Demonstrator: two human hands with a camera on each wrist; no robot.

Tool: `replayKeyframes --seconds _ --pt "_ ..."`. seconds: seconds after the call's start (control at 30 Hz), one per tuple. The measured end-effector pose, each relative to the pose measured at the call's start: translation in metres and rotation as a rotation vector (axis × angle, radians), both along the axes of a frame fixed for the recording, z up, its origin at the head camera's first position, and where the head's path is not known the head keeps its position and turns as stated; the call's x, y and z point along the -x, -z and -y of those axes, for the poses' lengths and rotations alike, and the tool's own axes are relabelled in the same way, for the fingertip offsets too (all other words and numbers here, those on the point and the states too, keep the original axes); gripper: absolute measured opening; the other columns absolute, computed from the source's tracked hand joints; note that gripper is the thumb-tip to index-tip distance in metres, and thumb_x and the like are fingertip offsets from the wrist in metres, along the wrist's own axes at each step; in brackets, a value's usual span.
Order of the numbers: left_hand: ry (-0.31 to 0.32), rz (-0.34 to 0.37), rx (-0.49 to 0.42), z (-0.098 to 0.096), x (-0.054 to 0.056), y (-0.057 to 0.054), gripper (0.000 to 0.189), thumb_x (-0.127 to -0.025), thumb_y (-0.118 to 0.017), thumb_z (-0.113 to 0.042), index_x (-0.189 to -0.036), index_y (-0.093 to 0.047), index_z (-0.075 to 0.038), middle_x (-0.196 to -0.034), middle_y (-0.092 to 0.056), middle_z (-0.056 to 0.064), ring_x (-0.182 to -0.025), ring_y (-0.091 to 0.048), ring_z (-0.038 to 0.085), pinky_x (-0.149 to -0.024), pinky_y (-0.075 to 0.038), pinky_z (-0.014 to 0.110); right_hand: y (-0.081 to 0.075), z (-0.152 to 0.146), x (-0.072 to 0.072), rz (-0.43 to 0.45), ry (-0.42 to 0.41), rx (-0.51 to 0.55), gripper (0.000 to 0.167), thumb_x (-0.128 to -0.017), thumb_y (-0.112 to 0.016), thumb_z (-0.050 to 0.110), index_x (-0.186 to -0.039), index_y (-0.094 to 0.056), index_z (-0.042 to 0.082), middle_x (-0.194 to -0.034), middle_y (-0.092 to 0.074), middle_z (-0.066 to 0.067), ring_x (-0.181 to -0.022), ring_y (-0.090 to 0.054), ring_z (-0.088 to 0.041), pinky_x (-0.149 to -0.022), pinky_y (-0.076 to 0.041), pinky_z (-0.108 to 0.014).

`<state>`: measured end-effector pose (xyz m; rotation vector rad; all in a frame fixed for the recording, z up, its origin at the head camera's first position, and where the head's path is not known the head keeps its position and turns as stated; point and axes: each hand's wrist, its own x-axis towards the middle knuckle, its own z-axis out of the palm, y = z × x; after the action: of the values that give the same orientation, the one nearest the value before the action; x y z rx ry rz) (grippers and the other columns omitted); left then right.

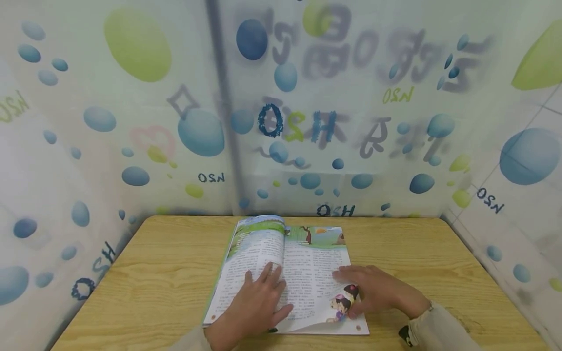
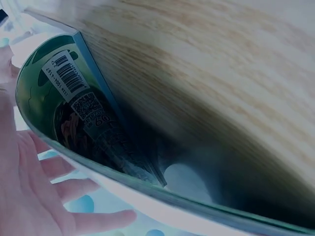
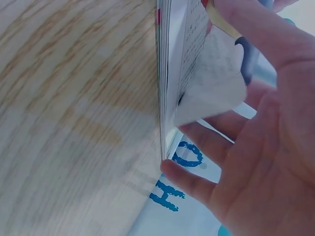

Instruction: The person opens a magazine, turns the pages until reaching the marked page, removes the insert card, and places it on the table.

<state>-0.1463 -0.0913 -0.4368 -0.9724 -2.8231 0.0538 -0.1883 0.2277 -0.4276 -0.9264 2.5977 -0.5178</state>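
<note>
An open magazine (image 1: 303,273) with printed text and colourful pictures lies on the wooden table. Its cover, carrying a barcode label (image 2: 69,78), curves up in the left wrist view. My left hand (image 1: 256,302) rests on the left page near the fold, fingers spread and fairly straight. At the right page's outer edge, my right hand (image 1: 379,292) holds a lifted, bent page (image 3: 216,83) between thumb and fingers, beside a cartoon of children (image 1: 340,307). How firmly they grip is hard to tell. In the right wrist view, the little finger reaches the magazine's stacked page edges.
Wooden tabletop (image 1: 167,273) extends left and right of the magazine. Behind it hangs a pale curtain (image 1: 281,185) patterned with blue and green bubbles, and similar sheets flank both sides. A small dark object (image 1: 406,335) sits at my right cuff.
</note>
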Motion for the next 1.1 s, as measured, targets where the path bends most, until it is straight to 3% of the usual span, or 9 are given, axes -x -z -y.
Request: replayKeyframes --seconds 0.1,0.23,0.33,0.47,0.67,0.83,0.97,1.1 --pt "-0.005 0.027 -0.006 -0.003 -0.001 0.001 0.071 -0.091 -0.046 -0.072 -0.119 -0.071 -0.011 -0.138 -0.058 0.012 -0.131 -0.051 0.033 -0.083 -0.049 0.068 0.0 0.0 0.0 -0.034 0.012 0.013 0.082 -0.077 -0.083 0.046 -0.146 -0.05 0.014 -0.149 -0.047 -0.014 -0.136 -0.044 -0.038 -0.105 -0.036 -0.063" --pt "-0.025 0.07 0.017 -0.005 -0.002 0.002 0.09 -0.08 -0.044 -0.086 -0.125 -0.068 -0.012 -0.141 -0.055 0.012 -0.135 -0.047 0.034 -0.086 -0.046 0.07 -0.001 0.003 0.0 -0.142 0.003 0.034 0.082 -0.079 -0.083 0.04 -0.148 -0.047 0.013 -0.151 -0.043 -0.018 -0.139 -0.039 -0.04 -0.106 -0.034 -0.065" --pt "-0.031 0.089 0.059 -0.006 -0.003 0.001 0.091 -0.076 -0.049 -0.087 -0.128 -0.065 -0.013 -0.145 -0.052 0.011 -0.137 -0.044 0.034 -0.089 -0.045 0.07 -0.002 0.004 0.001 -0.214 0.0 0.048 0.088 -0.078 -0.083 0.042 -0.152 -0.042 0.016 -0.154 -0.039 -0.019 -0.141 -0.036 -0.04 -0.106 -0.034 -0.065" --pt "-0.011 0.084 0.072 -0.006 -0.004 0.0 0.085 -0.078 -0.054 -0.082 -0.133 -0.061 -0.017 -0.146 -0.05 0.01 -0.137 -0.044 0.033 -0.091 -0.044 0.069 -0.007 0.002 0.0 -0.229 0.021 0.066 0.1 -0.075 -0.081 0.053 -0.156 -0.032 0.021 -0.158 -0.031 -0.019 -0.142 -0.033 -0.042 -0.106 -0.033 -0.066" --pt "0.119 -0.049 0.002 -0.004 -0.004 0.0 0.084 -0.086 -0.055 -0.07 -0.154 -0.035 -0.025 -0.152 -0.044 0.008 -0.137 -0.045 0.029 -0.1 -0.041 0.063 -0.017 -0.009 0.001 -0.141 0.071 0.099 0.11 -0.073 -0.075 0.066 -0.159 -0.025 0.02 -0.161 -0.024 -0.022 -0.14 -0.034 -0.047 -0.101 -0.033 -0.071" --pt "0.245 -0.173 -0.041 -0.005 -0.003 -0.004 0.096 -0.087 -0.063 -0.061 -0.161 -0.01 -0.03 -0.165 -0.019 0.007 -0.148 -0.026 0.025 -0.11 -0.032 0.06 -0.023 -0.021 0.004 -0.045 0.116 0.18 0.092 -0.088 -0.07 0.051 -0.158 -0.025 0.013 -0.159 -0.029 -0.019 -0.141 -0.032 -0.047 -0.103 -0.034 -0.069" --pt "0.325 -0.268 -0.058 -0.005 -0.002 -0.005 0.101 -0.082 -0.074 -0.051 -0.16 -0.012 -0.034 -0.167 -0.011 0.006 -0.152 -0.015 0.023 -0.112 -0.029 0.059 -0.026 -0.025 0.006 -0.015 0.144 0.248 0.073 -0.101 -0.054 0.042 -0.158 -0.023 0.008 -0.161 -0.026 -0.018 -0.145 -0.025 -0.045 -0.108 -0.027 -0.067" --pt "0.385 -0.319 -0.039 -0.005 -0.001 -0.005 0.102 -0.081 -0.078 -0.041 -0.16 -0.014 -0.033 -0.167 -0.013 0.002 -0.152 -0.013 0.02 -0.113 -0.028 0.058 -0.025 -0.026 0.006 0.003 0.213 0.228 0.076 -0.101 -0.052 0.047 -0.159 -0.021 0.008 -0.162 -0.023 -0.019 -0.145 -0.023 -0.046 -0.109 -0.025 -0.067"
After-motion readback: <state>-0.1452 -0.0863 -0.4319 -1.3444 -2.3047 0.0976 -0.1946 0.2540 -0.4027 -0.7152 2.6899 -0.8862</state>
